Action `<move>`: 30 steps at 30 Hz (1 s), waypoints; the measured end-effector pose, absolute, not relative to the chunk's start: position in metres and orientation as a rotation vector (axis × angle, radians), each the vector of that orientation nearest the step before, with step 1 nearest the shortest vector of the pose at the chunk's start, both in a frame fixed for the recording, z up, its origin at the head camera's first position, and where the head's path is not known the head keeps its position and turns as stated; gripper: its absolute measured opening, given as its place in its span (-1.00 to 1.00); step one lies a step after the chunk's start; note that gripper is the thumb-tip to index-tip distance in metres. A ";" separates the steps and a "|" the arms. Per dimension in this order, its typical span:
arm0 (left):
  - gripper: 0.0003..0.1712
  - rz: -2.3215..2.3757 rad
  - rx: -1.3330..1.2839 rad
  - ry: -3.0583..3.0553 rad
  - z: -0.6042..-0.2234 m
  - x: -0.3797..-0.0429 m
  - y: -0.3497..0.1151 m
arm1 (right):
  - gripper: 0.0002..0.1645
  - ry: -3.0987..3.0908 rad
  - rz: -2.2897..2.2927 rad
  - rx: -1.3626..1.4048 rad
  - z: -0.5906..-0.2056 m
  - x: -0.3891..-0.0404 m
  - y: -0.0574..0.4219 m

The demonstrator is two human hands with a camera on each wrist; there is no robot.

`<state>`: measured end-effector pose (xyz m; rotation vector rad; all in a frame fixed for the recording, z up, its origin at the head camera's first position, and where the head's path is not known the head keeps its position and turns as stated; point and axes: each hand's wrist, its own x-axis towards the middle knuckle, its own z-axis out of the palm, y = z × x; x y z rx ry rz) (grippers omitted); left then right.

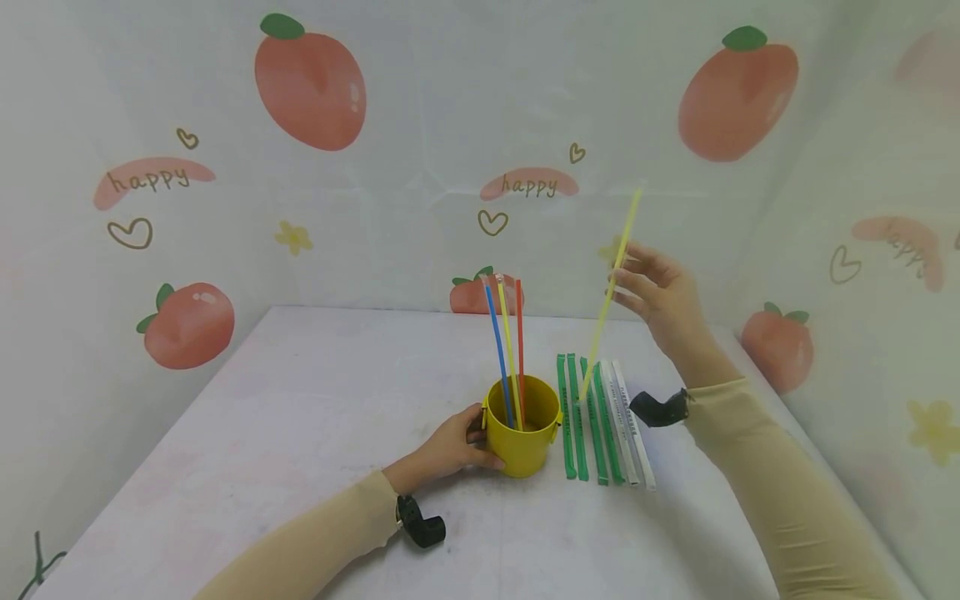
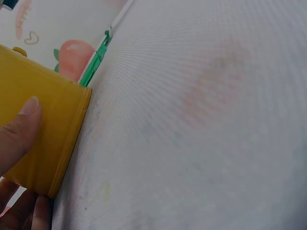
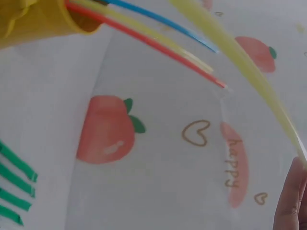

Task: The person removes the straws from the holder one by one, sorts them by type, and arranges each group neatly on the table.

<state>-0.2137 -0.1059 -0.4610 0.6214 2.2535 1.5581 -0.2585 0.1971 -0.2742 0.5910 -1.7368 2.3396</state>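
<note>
A small yellow bucket (image 1: 521,454) stands upright on the table, and my left hand (image 1: 453,442) grips its left side. In the left wrist view the thumb (image 2: 24,129) lies against the bucket's wall, with other fingers (image 2: 41,213) near the base. Leaning inside the bucket are a blue straw (image 1: 495,333), a yellow straw (image 1: 507,333) and a red straw (image 1: 520,333), their upper ends above the rim. To the right, my raised right hand (image 1: 663,296) pinches another yellow straw (image 1: 603,321) near its upper part. That straw slants, its lower end overlapping the row of packets.
Right of the bucket, several slim green packets (image 1: 566,425) and white packets (image 1: 637,442) lie side by side on the white-covered table (image 1: 360,375). Behind stands a printed cloth backdrop (image 1: 420,108). A dark cord (image 1: 39,567) shows at the lower left.
</note>
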 end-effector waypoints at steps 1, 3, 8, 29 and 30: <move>-0.14 1.558 0.617 2.252 -0.461 -0.214 -0.106 | -0.59 -1.767 2.315 0.584 -0.276 -0.259 0.198; -0.12 1.557 0.615 2.251 -0.461 -0.214 -0.107 | -0.54 -1.814 2.294 0.551 -0.280 -0.261 0.200; -0.11 1.561 0.609 2.257 -0.461 -0.213 -0.107 | -0.37 -1.974 2.248 0.416 -0.297 -0.266 0.207; -0.13 1.555 0.616 2.248 -0.461 -0.214 -0.107 | -0.20 -2.449 1.934 0.197 -0.364 -0.275 0.276; -0.13 1.552 0.611 2.250 -0.461 -0.214 -0.107 | -0.21 -2.478 1.912 0.188 -0.365 -0.276 0.278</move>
